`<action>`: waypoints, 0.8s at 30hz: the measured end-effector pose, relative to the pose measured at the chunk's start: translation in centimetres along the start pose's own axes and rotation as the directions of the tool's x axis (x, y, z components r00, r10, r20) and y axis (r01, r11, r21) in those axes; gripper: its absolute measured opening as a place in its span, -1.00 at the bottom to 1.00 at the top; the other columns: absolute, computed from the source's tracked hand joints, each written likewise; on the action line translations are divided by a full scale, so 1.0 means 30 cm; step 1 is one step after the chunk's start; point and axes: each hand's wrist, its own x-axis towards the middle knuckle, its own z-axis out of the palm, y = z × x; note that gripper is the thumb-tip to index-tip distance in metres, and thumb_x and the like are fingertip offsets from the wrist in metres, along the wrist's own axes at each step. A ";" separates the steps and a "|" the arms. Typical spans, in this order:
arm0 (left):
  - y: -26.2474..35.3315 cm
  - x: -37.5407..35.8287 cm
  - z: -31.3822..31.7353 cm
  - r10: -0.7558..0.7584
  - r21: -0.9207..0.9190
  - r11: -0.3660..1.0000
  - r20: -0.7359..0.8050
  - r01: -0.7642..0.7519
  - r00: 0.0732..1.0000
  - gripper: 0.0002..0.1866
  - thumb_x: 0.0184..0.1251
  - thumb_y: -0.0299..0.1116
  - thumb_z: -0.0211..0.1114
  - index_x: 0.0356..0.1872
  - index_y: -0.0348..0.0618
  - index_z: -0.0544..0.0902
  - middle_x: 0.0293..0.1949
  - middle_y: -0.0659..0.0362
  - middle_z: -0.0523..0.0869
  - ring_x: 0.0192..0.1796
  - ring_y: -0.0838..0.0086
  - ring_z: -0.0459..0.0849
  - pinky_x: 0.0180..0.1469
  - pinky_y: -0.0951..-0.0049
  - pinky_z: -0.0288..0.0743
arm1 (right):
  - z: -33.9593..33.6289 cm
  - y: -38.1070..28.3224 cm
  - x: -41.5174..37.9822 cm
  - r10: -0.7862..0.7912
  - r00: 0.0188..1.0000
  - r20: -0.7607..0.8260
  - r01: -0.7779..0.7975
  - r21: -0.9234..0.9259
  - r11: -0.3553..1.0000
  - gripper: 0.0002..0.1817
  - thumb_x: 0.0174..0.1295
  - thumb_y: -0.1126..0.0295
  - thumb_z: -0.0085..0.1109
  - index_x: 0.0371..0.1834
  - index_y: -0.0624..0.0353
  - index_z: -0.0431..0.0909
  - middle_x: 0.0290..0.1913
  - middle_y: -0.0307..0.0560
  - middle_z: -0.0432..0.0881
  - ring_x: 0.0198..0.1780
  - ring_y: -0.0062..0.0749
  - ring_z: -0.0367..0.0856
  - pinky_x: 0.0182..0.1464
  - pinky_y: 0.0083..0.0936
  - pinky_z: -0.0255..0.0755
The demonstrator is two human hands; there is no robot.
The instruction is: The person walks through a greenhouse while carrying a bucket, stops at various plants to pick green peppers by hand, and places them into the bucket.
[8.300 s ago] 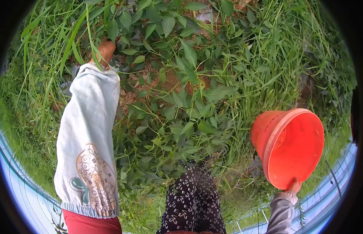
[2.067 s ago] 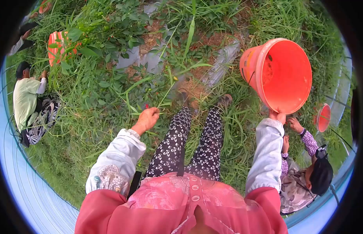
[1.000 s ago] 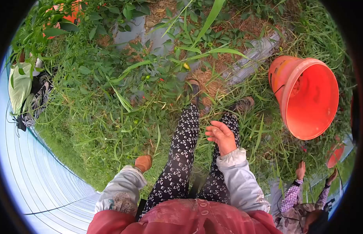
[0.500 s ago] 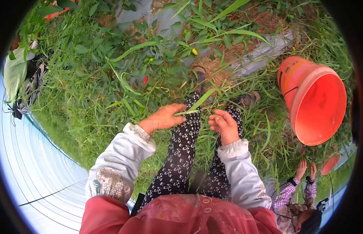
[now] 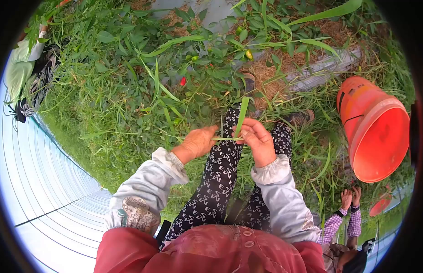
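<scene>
A green grass stem (image 5: 223, 139) stretches between my two hands above my left leg. Its lower part is pinched in my left hand (image 5: 196, 144), whose fingers are closed. My right hand (image 5: 257, 139) grips the other end between thumb and fingers, where a broad leaf blade (image 5: 241, 117) sticks up. Just beyond my hands are pepper plants among grass, bearing a red pepper (image 5: 182, 81) and a yellowish-green pepper (image 5: 248, 54).
An orange bucket (image 5: 352, 98) lies tipped on the grass at right, mouth toward me. At lower right, a co-worker's hands (image 5: 351, 197) reach into plants near another orange bucket (image 5: 379, 205). Another person (image 5: 27, 68) is at far left. Grey plastic mulch (image 5: 327, 70) covers part of the bed.
My right hand has moved left and taken hold of the grass stem. The left hand's fingers have closed further on it. The view has shifted slightly.
</scene>
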 end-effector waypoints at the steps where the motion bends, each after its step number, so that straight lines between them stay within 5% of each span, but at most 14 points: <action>1: 0.009 -0.007 0.006 -0.050 0.014 0.999 0.023 0.050 0.998 -0.56 0.23 -0.29 0.11 0.11 -0.22 0.31 0.01 -0.14 0.50 0.01 0.05 0.51 0.02 0.22 0.42 | 0.031 -0.015 0.010 -0.001 0.994 0.107 0.003 -0.021 1.000 -0.64 0.22 0.52 0.00 0.12 0.19 0.36 -0.04 -0.09 0.56 -0.07 -0.48 0.54 -0.07 -0.59 0.41; 3: -0.078 -0.008 0.118 -0.021 0.050 0.998 -0.084 0.025 0.996 -0.64 0.24 -0.32 0.05 0.01 -0.29 0.35 -0.15 -0.13 0.59 -0.12 0.03 0.58 -0.09 0.18 0.47 | 0.041 0.018 0.033 -0.021 0.985 0.169 0.031 -0.057 0.998 -0.57 0.19 0.57 -0.01 0.17 0.17 0.32 0.02 -0.07 0.52 0.03 -0.43 0.50 0.02 -0.55 0.38; 5: -0.215 -0.011 0.204 -0.279 0.129 0.956 0.139 0.262 0.950 -0.64 0.21 -0.34 0.06 -0.02 -0.33 0.35 -0.34 -0.10 0.64 -0.23 0.02 0.62 -0.16 0.12 0.50 | 0.037 0.072 0.070 -0.118 0.993 0.019 0.119 -0.169 0.978 -0.56 0.18 0.60 -0.01 0.17 0.20 0.31 0.05 -0.04 0.50 0.06 -0.39 0.48 0.07 -0.51 0.36; 7: -0.370 -0.074 0.324 -0.421 0.197 0.898 0.126 0.393 0.899 -0.64 0.09 -0.44 0.06 -0.04 -0.30 0.40 -0.33 -0.09 0.67 -0.18 0.09 0.65 -0.15 0.21 0.52 | 0.004 0.068 0.089 -0.129 0.992 -0.007 0.124 -0.226 0.966 -0.56 0.17 0.60 -0.02 0.17 0.21 0.30 0.08 -0.02 0.47 0.08 -0.40 0.46 0.10 -0.51 0.35; 9: -0.436 -0.150 0.403 -0.493 0.303 0.854 0.207 0.423 0.845 -0.47 0.13 -0.25 0.18 0.08 -0.35 0.31 -0.31 -0.11 0.64 -0.25 0.03 0.64 -0.21 0.12 0.51 | -0.026 0.066 0.089 -0.121 0.991 -0.058 0.104 -0.233 0.967 -0.56 0.15 0.61 -0.01 0.15 0.21 0.32 0.03 -0.01 0.51 0.04 -0.42 0.49 0.09 -0.53 0.36; 16: -0.141 -0.142 0.253 -0.185 0.493 0.864 0.133 0.097 0.974 -0.15 -0.02 -0.19 0.34 0.28 -0.28 0.11 0.18 -0.05 0.35 0.15 0.13 0.42 0.10 0.24 0.36 | 0.006 0.128 0.092 0.003 0.999 0.041 0.009 -0.284 0.959 -0.64 0.17 0.54 -0.01 0.07 0.19 0.38 -0.09 -0.07 0.59 -0.07 -0.47 0.53 -0.01 -0.58 0.38; 19: -0.078 -0.156 0.201 -0.172 0.356 0.924 0.067 0.137 0.983 -0.19 -0.04 -0.21 0.36 0.24 -0.29 0.18 0.16 -0.01 0.39 0.21 0.16 0.36 0.19 0.26 0.27 | 0.033 0.196 0.096 0.054 0.987 0.150 0.004 -0.363 0.932 -0.66 0.19 0.53 -0.01 0.06 0.18 0.39 -0.09 -0.04 0.59 -0.07 -0.45 0.54 0.00 -0.56 0.39; 21: -0.093 -0.181 0.172 0.013 0.063 0.998 0.098 -0.019 0.995 -0.26 -0.04 -0.22 0.36 0.19 -0.29 0.27 0.16 0.00 0.39 0.19 0.18 0.38 0.22 0.25 0.26 | 0.039 0.241 0.097 0.109 0.977 0.181 -0.039 -0.356 0.934 -0.66 0.18 0.55 -0.01 0.06 0.18 0.38 -0.10 -0.04 0.59 -0.08 -0.48 0.54 0.00 -0.58 0.39; 22: -0.064 -0.185 0.107 0.055 -0.047 0.998 0.083 -0.051 0.995 -0.46 0.03 -0.32 0.31 0.07 -0.28 0.42 0.05 -0.02 0.48 0.09 0.24 0.49 0.15 0.29 0.35 | 0.035 0.241 0.096 0.091 0.980 0.177 -0.023 -0.352 0.936 -0.66 0.18 0.55 -0.01 0.06 0.18 0.38 -0.10 -0.04 0.59 -0.08 -0.48 0.54 0.00 -0.58 0.39; 23: -0.044 -0.181 0.040 0.063 -0.033 0.998 0.078 -0.060 0.995 -0.46 0.03 -0.32 0.31 0.07 -0.28 0.42 0.05 -0.02 0.48 0.09 0.24 0.49 0.15 0.29 0.35 | 0.031 0.240 0.097 0.107 0.978 0.180 -0.040 -0.343 0.939 -0.66 0.18 0.56 -0.01 0.07 0.19 0.38 -0.11 -0.05 0.59 -0.08 -0.49 0.54 0.00 -0.59 0.39; 24: -0.030 -0.163 -0.031 0.037 -0.253 0.966 -0.044 -0.047 0.998 -0.57 0.10 -0.37 0.27 0.02 -0.28 0.46 -0.06 0.04 0.55 -0.02 0.33 0.54 0.06 0.37 0.41 | 0.025 0.241 0.099 0.127 0.975 0.183 -0.059 -0.334 0.941 -0.66 0.19 0.56 -0.01 0.07 0.19 0.38 -0.12 -0.05 0.59 -0.08 -0.50 0.54 0.00 -0.61 0.39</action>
